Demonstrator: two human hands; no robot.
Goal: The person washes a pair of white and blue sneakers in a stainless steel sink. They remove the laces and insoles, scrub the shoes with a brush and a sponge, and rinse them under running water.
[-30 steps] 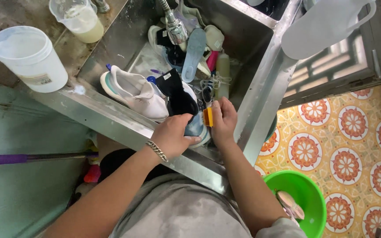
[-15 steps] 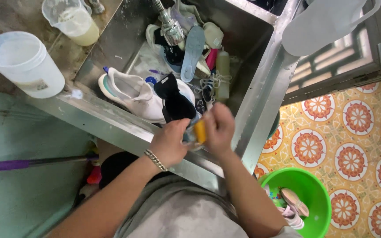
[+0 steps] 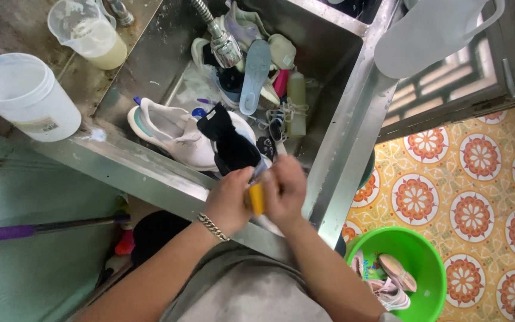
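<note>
My left hand point(image 3: 229, 200) and my right hand point(image 3: 286, 191) meet over the near rim of the steel sink point(image 3: 150, 173). The left fingers point(image 3: 242, 179) are curled shut around a limp black sock point(image 3: 229, 143), soft cloth that sticks up and away from them. The right fingers are blurred but closed on a small yellow brush point(image 3: 257, 198), a hard, stubby block pressed between both hands. A metal chain bracelet point(image 3: 212, 226) sits on my left wrist.

Just beyond the left fingers lies one white sneaker point(image 3: 171, 131), smooth and rounded, on its side against the sock. Farther off, under the chrome tap point(image 3: 225, 45), a pale blue insole point(image 3: 254, 74) stands among more shoes, too tangled to count, with a tangle of laces point(image 3: 281, 116) beside it.

Well to the left of my fingers, on the rough grey desk point(image 3: 7, 24), stand two plastic vessels: a white tub point(image 3: 25, 98) and a clear measuring jug point(image 3: 87, 33) holding yellowish liquid.

To the right and below, on the patterned tile floor point(image 3: 478, 203), one green basin point(image 3: 415, 262) holds pink shoes point(image 3: 391, 280). The sink is crowded; free room is only along its near edge.
</note>
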